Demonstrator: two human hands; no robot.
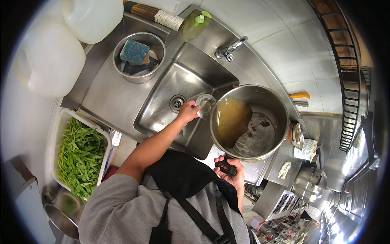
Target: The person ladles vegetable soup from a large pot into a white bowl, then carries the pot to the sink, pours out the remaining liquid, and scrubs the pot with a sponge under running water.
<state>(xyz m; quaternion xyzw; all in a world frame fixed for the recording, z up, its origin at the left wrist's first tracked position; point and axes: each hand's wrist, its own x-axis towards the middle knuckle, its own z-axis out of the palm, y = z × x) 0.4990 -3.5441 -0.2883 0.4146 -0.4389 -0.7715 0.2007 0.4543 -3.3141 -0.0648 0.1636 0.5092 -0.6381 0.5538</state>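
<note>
My left hand [188, 112] holds a small round metal strainer [205, 105] by its edge, over the stainless steel sink basin [195, 74], close to the rim of a large metal pot. With its fingers around the black side handle, my right hand [233, 172] grips the large metal pot [259, 119]. The pot tilts towards the strainer, and cloudy brown liquid has pooled on that side. Dark residue marks the bared part of its bottom. Whether liquid is running over the rim cannot be told.
A chrome faucet [231, 48] and a green soap dispenser [196, 26] stand behind the basin. To the left are a small pot [139, 77] with sponges and a white tub [106, 149] of leafy greens. An orange-handled knife [300, 95] is at the wall; a black rack [341, 45] hangs upper right.
</note>
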